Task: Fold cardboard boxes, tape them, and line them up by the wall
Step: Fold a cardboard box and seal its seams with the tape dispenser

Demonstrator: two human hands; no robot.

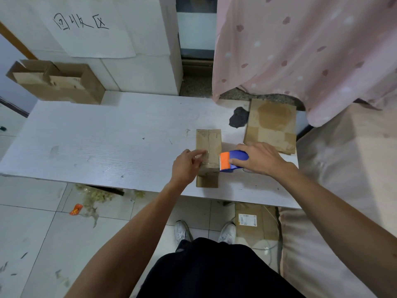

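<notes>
As a small brown box (pixel 208 147) sits near the tabletop's (pixel 107 143) front edge, the left hand (pixel 185 166) presses straight fingers (pixel 198 152) on its lid and the right hand (pixel 257 159) grips a tape dispenser (pixel 227 161) against its right edge. Light, thin card probably dents easily and is best held by the sides.

A cardboard box (pixel 209 145) stands near the desk's (pixel 107 136) near edge. The left hand (pixel 187 166) presses on its top; the right hand (pixel 257 159) grips a blue-and-orange tape dispenser (pixel 228 161) against its right edge. Flattened cardboard (pixel 271 125) lies at the far right corner.
</notes>
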